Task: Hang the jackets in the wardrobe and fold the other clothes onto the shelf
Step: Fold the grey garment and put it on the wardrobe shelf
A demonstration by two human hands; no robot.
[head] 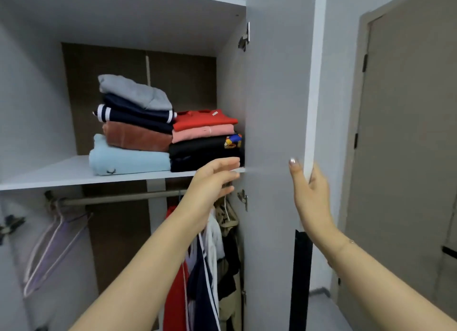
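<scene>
While your right hand point(310, 192) grips the wardrobe door point(277, 108) edge, your left hand point(212, 182) hovers spread.
Folded stacks point(158, 135) fill the shelf point(61, 174); jackets point(210, 269) hang right, empty hangers point(52, 241) left.

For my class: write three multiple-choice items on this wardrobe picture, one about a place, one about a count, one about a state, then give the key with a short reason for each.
1. Where does the folded light blue garment lie?
A. at the bottom of the left pile on the white shelf
B. on the metal rail
C. on top of the right pile

2. How many piles of folded clothes are on the shelf?
A. one
B. two
C. four

3. What is the right hand doing?
A. hanging idle
B. holding a hanger
C. gripping the edge of the grey wardrobe door

Key: 1 A, it sits under the brown garment; 2 B, two piles stand side by side; 3 C, its fingers wrap the door's edge.
</scene>
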